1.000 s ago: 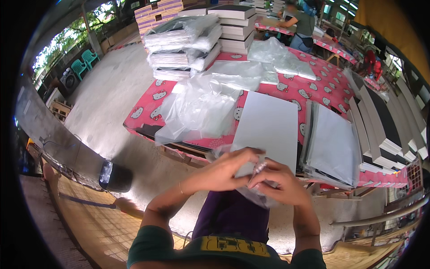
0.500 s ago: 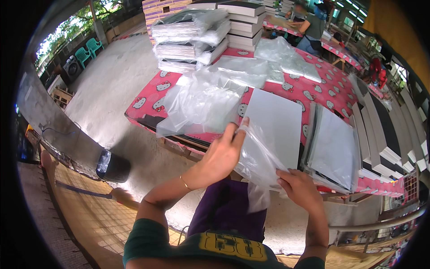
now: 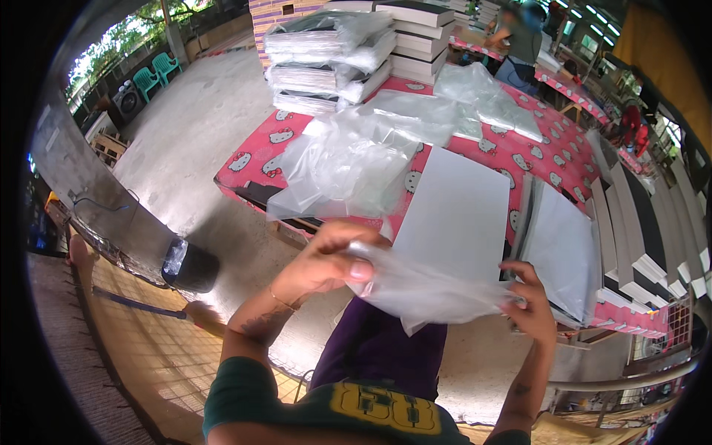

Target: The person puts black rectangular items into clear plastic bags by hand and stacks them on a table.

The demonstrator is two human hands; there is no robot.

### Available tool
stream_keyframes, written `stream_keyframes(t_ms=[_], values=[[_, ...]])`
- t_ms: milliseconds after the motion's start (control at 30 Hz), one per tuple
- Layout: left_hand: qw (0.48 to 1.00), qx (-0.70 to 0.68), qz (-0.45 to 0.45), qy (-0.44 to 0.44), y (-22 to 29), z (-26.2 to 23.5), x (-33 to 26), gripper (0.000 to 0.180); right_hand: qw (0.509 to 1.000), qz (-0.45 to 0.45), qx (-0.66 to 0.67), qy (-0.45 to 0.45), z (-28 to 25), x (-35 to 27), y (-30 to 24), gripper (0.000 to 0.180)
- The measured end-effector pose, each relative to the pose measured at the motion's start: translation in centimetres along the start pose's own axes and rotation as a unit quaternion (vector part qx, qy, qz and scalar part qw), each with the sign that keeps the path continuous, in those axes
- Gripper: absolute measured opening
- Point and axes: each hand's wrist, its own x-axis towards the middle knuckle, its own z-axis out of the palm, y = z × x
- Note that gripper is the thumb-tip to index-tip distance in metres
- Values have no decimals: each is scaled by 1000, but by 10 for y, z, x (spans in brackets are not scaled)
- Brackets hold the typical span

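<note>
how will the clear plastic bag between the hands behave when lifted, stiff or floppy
The clear plastic bag is probably floppy, since it creases and sags between the left hand and right hand. It looks light for its size, being thin, translucent film. Its shiny highlights suggest it may be slippery.

Daylight glares, washed out, through the trees [image 3: 111,44] at upper left; tube lights [image 3: 596,30] glow upper right. The held plastic [image 3: 437,293] looks blurred; fisheye edges bend into blackness.
</note>
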Motion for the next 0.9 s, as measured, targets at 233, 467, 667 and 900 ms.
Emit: stream_keyframes(t_ms=[233,467,667,900], values=[[981,-182,-21,66,-3,-1,2,19,947,-2,269,-173,33,-15,-12,25],[873,272,-160,-373,-47,6,5,34,540,127,832,-27,30,-29,20,31],[908,-327,-233,118,-24,3,-1,32,904,65,392,-156,43,-47,51,43],[930,-319,-128,129,-57,0,-12,17,705,298,641,-65,66,-96,76,40]])
